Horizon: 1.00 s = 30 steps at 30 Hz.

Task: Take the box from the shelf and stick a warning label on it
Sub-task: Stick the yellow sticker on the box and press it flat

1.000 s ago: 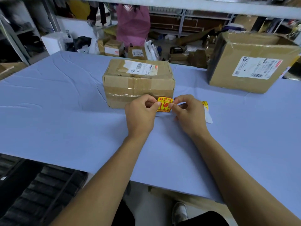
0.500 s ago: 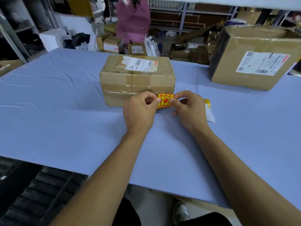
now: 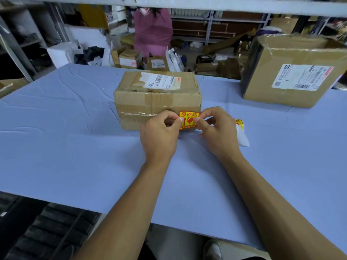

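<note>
A taped brown cardboard box with a white shipping label on top sits on the blue table, just beyond my hands. A yellow and red warning label is pinched between both hands in front of the box's near face. My left hand holds its left edge with thumb and forefinger. My right hand holds its right edge the same way. Whether the label touches the box I cannot tell. A white backing strip with another yellow label lies on the table right of my right hand.
A larger cardboard box with a white shipping label stands at the back right of the table. Beyond the far edge are several small parcels, shelving and a person in a pink top. A shelf beam runs overhead.
Both hands have lifted the warning label slightly, and more of its face now shows in front of the box. The box has stayed put.
</note>
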Tool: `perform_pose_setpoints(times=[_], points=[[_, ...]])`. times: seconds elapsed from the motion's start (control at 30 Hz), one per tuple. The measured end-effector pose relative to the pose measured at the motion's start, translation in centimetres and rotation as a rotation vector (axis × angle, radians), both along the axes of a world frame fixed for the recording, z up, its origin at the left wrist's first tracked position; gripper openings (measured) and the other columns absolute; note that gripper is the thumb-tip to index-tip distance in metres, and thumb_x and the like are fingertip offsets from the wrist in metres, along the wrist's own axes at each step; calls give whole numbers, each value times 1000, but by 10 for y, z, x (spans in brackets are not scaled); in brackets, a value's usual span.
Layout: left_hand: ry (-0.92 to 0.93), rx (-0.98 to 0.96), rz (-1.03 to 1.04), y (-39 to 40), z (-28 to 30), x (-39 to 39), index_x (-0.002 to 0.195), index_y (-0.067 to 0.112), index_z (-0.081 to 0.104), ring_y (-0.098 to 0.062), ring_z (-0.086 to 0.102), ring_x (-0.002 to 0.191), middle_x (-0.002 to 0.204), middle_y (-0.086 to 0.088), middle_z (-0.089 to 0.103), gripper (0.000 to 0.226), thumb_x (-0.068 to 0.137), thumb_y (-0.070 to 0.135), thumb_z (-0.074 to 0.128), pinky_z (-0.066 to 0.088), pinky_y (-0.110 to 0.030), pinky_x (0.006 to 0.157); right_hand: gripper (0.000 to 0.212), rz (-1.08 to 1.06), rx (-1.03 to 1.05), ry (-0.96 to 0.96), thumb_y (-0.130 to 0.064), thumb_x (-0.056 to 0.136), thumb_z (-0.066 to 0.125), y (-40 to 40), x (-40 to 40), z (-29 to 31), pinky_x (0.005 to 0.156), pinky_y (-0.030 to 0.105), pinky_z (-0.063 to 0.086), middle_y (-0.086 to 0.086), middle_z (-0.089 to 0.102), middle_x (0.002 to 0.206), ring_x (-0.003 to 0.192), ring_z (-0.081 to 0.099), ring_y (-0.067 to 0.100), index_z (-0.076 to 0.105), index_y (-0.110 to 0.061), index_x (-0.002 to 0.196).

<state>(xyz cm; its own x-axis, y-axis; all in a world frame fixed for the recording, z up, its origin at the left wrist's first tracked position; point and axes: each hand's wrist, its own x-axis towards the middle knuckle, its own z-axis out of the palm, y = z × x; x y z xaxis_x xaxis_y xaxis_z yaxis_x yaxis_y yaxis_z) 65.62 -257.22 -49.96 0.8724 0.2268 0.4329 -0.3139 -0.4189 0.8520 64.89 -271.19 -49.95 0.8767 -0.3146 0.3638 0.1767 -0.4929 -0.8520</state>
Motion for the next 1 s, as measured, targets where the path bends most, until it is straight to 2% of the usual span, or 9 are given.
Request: perform_pose_setpoints(times=[0.33,0.57,0.67,0.8,0.9,0.93,1.0], points=[[34,0,53,-1,3,0,78,19,70,-12,70,72,67,11,67,13,76,28,79,57,-39,69,15,-34,7,29,-28,87,70,5,1,1,71,44,57,-1,67,93,71,67,22,61,-28,75],[54,16,75,-3,4,1,77,18,67,-13,69,72,66,12,65,17,76,30,79,56,-39,69,20,-79,59,59,-33,83,72,8,4,0,73,45,57,7,72,83,71,67,26,58,-31,69],[70,29,92,-3,4,0,77,19,66,-13,68,72,64,13,64,17,76,31,78,56,-37,69,21,-102,98,62,-38,77,73,8,5,-1,73,51,57,1,72,72,72,70,27,58,-28,65],[75,83,133,-3,5,1,72,19,64,-15,65,68,58,13,58,22,77,37,77,53,-35,64,25,-94,150,36,-32,77,76,7,6,-3,72,50,59,-7,72,78,74,71,25,57,-21,67],[71,127,162,-3,4,1,74,20,60,-18,62,72,60,12,54,25,75,38,78,50,-36,64,23,-75,145,7,-28,77,77,7,6,-4,72,51,58,-8,71,83,74,70,25,55,-22,80],[28,148,175,-2,4,-1,79,20,59,-20,60,79,68,11,56,26,73,37,79,49,-36,68,26,-61,133,6,-28,78,78,7,5,-3,73,49,58,-7,70,88,74,70,23,55,-23,90],[-121,245,212,-1,5,-1,100,19,60,-24,52,99,99,1,57,40,70,37,80,43,-28,80,50,-14,57,-4,-31,78,80,4,1,4,74,38,58,-6,65,105,75,68,17,51,-28,118]])
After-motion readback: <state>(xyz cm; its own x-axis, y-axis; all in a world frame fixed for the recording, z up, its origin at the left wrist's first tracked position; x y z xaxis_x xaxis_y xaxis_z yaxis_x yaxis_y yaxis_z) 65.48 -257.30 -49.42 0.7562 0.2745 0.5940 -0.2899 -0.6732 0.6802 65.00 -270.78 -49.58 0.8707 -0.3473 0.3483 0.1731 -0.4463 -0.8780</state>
